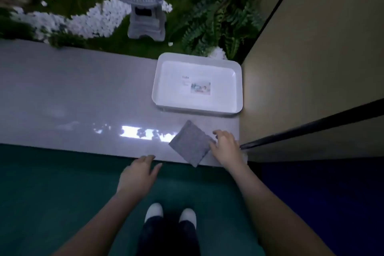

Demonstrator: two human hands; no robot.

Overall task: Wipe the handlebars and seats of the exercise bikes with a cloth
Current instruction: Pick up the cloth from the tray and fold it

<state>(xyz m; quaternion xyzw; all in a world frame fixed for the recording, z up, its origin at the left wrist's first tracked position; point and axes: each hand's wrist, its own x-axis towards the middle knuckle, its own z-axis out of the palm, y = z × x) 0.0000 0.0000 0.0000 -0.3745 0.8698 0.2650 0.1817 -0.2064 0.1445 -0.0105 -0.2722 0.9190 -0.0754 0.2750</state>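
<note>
Here, the right hand (pixel 225 146) (fingers spread) apparently touches the grey cloth (pixel 192 144) on the table (pixel 83 97); the left hand (pixel 139 174) hovers open, empty.

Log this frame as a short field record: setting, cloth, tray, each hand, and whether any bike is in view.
setting: grey ledge in front of an indoor garden with a stone lantern, white pebbles and ferns
cloth: grey folded cloth lying flat near the ledge's front edge
tray: white tray behind the cloth, only a label inside
right hand: right hand fingers on the cloth's right edge, not lifted
left hand: left hand open, empty, at the ledge's front edge
bikes: none in view
</note>
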